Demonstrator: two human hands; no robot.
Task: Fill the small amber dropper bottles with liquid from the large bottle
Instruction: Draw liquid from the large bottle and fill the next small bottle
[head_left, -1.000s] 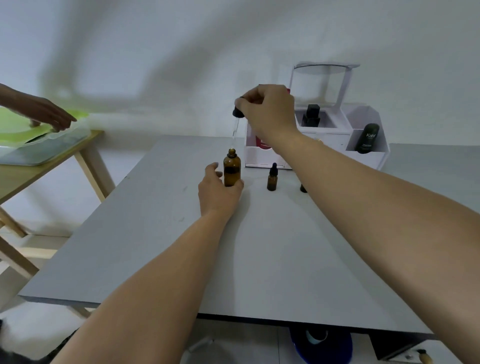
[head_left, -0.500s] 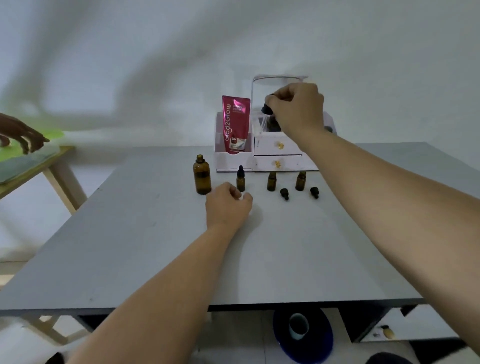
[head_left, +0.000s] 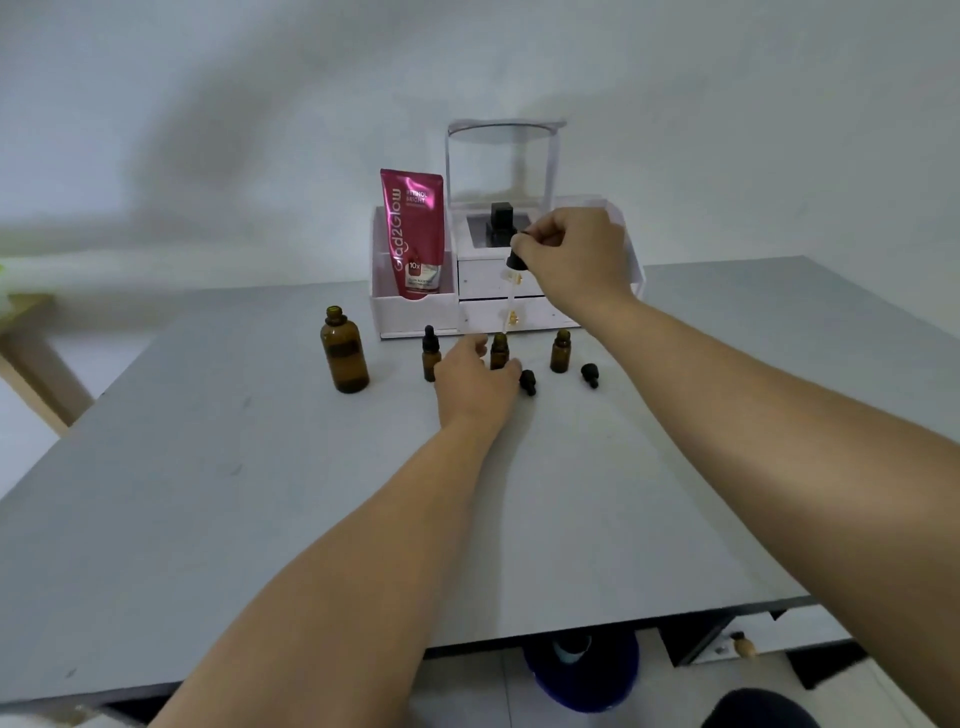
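The large amber bottle (head_left: 345, 350) stands uncapped at the left of the grey table (head_left: 260, 493). Right of it are three small amber bottles: a capped one (head_left: 430, 354), an uncapped middle one (head_left: 499, 352) and another uncapped one (head_left: 560, 352). My left hand (head_left: 475, 382) curls around the base of the middle bottle. My right hand (head_left: 574, 260) pinches the black bulb of a glass dropper (head_left: 511, 283), whose tip hangs just above the middle bottle's mouth. Two loose black dropper caps (head_left: 528, 382) (head_left: 590, 374) lie by the bottles.
A white cosmetic organiser (head_left: 415, 312) with drawers stands at the back, holding a pink tube (head_left: 413, 234) and a black bottle (head_left: 501, 223). A wooden table's edge (head_left: 31, 338) shows at far left. A dark blue bin (head_left: 582, 670) sits under the table.
My left hand let go of the large bottle and shifted right to the middle small bottle. My right hand carried the dropper from the large bottle down over it. The camera view swung left.
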